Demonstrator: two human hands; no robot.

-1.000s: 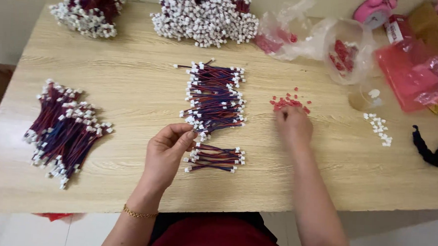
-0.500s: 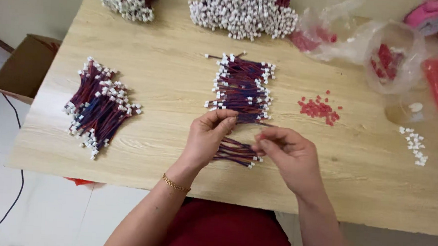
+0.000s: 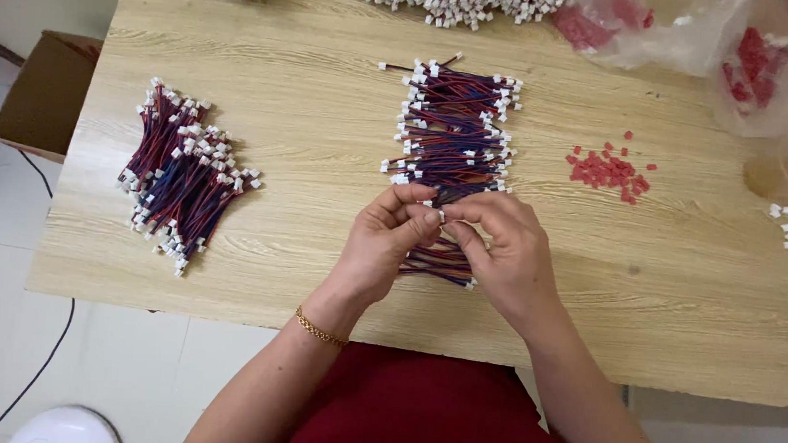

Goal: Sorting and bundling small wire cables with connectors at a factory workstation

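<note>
- Left hand [image 3: 383, 239] and right hand [image 3: 508, 253] meet at frame centre, fingertips pinched on a small white connector [image 3: 441, 216] above a wire bundle [image 3: 437, 259].
- Bare worktop [image 3: 308, 156] lies left, near edge close below.
- Clear bag [image 3: 759, 65], upper right, holds red pieces.

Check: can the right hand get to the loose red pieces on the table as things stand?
Probably yes. The red pieces lie on bare table to the right of the right hand, with nothing between. But both hands are pinching a small white connector, so it must let go first.
</note>
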